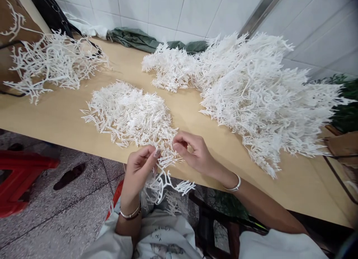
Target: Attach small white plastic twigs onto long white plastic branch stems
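My left hand (141,169) is closed in a pinch on a white branched plastic sprig (167,182), which hangs below the fingers at the table's front edge. Just to its right, my right hand (195,152) has thumb and forefinger drawn together. Whether a small piece sits between those fingertips I cannot make out. Right behind both hands lies a heap of small white plastic sprigs (131,109), its nearest pieces close to my fingertips. Part of the held sprig is hidden by my left fingers.
A large pile of bushy white plastic branches (257,87) covers the right side of the tan table (112,143). Thinner bare white stems (58,61) lie at the back left. Green cloth (134,38) runs along the tiled wall. A red stool (25,165) stands on the floor at left.
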`<state>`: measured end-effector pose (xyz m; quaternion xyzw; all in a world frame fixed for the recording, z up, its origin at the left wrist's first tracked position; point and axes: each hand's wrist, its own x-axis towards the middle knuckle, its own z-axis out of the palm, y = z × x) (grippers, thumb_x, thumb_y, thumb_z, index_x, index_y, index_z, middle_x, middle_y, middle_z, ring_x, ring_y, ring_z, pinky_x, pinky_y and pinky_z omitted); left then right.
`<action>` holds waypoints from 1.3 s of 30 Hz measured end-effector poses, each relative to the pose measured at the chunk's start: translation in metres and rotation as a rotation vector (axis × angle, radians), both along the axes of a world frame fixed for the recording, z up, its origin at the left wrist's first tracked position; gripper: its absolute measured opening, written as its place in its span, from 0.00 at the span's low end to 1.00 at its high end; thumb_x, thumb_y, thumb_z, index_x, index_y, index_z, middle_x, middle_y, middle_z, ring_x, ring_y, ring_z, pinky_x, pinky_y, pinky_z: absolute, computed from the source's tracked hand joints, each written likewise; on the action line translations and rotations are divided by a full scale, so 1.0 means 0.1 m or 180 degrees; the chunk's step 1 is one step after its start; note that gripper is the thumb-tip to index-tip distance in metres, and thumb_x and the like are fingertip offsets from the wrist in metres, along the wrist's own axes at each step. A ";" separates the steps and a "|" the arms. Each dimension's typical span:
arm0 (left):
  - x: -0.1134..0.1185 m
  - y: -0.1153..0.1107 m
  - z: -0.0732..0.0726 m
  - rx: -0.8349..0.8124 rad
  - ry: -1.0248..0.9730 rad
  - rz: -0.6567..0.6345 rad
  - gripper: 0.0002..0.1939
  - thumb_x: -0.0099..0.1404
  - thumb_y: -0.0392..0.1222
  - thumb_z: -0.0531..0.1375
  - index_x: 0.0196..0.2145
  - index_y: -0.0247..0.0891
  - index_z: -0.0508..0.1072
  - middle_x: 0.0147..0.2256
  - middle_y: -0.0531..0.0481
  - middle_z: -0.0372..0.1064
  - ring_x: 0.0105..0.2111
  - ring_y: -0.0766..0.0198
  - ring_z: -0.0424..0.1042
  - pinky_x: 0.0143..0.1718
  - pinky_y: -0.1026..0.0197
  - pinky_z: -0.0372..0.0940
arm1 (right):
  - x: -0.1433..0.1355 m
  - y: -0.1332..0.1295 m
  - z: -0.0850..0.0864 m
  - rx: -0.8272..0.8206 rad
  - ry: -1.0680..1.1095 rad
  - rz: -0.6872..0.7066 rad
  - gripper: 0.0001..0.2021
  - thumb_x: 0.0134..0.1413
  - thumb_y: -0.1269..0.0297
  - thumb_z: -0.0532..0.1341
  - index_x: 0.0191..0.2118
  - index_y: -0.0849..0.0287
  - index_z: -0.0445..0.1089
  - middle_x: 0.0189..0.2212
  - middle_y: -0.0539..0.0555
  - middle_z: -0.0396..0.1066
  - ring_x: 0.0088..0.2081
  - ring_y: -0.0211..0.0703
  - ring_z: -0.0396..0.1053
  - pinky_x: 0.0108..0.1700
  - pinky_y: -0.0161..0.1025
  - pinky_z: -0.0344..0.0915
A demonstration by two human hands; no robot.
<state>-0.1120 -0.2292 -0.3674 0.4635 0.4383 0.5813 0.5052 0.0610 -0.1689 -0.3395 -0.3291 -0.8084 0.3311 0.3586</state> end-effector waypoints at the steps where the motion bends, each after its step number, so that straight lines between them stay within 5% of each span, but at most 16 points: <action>1: 0.01 0.00 0.01 0.0020 0.0063 -0.0041 0.15 0.65 0.44 0.59 0.22 0.36 0.67 0.17 0.56 0.59 0.18 0.73 0.57 0.19 0.68 0.50 | -0.01 -0.02 0.03 -0.0139 0.0148 0.0271 0.14 0.62 0.54 0.53 0.33 0.60 0.65 0.26 0.50 0.64 0.28 0.35 0.60 0.32 0.34 0.58; 5: 0.03 0.00 0.03 0.0077 0.0183 -0.0048 0.15 0.65 0.44 0.59 0.23 0.36 0.67 0.18 0.56 0.58 0.19 0.74 0.55 0.21 0.68 0.50 | -0.02 -0.09 0.11 -0.0689 0.0040 0.1049 0.15 0.61 0.53 0.56 0.35 0.62 0.67 0.27 0.50 0.65 0.27 0.34 0.60 0.30 0.33 0.58; 9: 0.03 0.00 -0.01 -0.0019 0.0022 -0.0222 0.17 0.65 0.46 0.58 0.22 0.36 0.65 0.18 0.56 0.56 0.18 0.73 0.53 0.20 0.68 0.49 | -0.01 -0.13 0.16 -0.1049 -0.0224 0.1109 0.13 0.62 0.59 0.55 0.30 0.62 0.67 0.22 0.47 0.61 0.25 0.32 0.57 0.28 0.31 0.55; 16: -0.02 0.01 -0.09 -0.0172 -0.0830 -0.1207 0.20 0.59 0.58 0.60 0.28 0.35 0.70 0.18 0.57 0.55 0.17 0.74 0.48 0.18 0.68 0.46 | 0.00 -0.18 0.14 -0.1443 0.0400 0.1214 0.12 0.62 0.60 0.56 0.30 0.62 0.67 0.23 0.47 0.62 0.26 0.32 0.58 0.29 0.30 0.56; 21: -0.09 0.03 -0.05 -0.0183 -0.0528 -0.1201 0.16 0.55 0.50 0.66 0.22 0.33 0.73 0.19 0.52 0.65 0.21 0.71 0.58 0.24 0.67 0.55 | -0.03 -0.21 0.19 -0.1397 0.0566 0.1162 0.11 0.61 0.64 0.57 0.30 0.63 0.69 0.21 0.46 0.60 0.24 0.30 0.56 0.27 0.30 0.54; 24: -0.06 0.04 -0.09 -0.0351 -0.1155 -0.1796 0.12 0.53 0.44 0.68 0.22 0.32 0.74 0.18 0.50 0.67 0.19 0.71 0.61 0.21 0.68 0.54 | -0.04 -0.22 0.18 -0.2124 0.0761 0.1438 0.11 0.61 0.64 0.58 0.28 0.64 0.68 0.20 0.46 0.61 0.22 0.28 0.57 0.24 0.29 0.53; 29: 0.16 0.04 -0.16 -0.0527 -0.2208 -0.2482 0.18 0.51 0.51 0.66 0.17 0.34 0.67 0.07 0.61 0.46 0.06 0.77 0.41 0.10 0.70 0.46 | -0.02 -0.24 0.06 -0.3275 0.1509 0.1940 0.13 0.56 0.62 0.62 0.25 0.64 0.66 0.17 0.44 0.61 0.16 0.26 0.54 0.17 0.27 0.50; 39: 0.36 0.03 -0.11 -0.0464 -0.3216 -0.2433 0.06 0.51 0.41 0.64 0.23 0.41 0.70 0.05 0.66 0.35 0.04 0.77 0.33 0.05 0.73 0.40 | -0.06 -0.24 0.06 -0.3613 0.2016 0.1812 0.13 0.54 0.66 0.62 0.21 0.64 0.64 0.13 0.41 0.56 0.13 0.24 0.46 0.16 0.28 0.45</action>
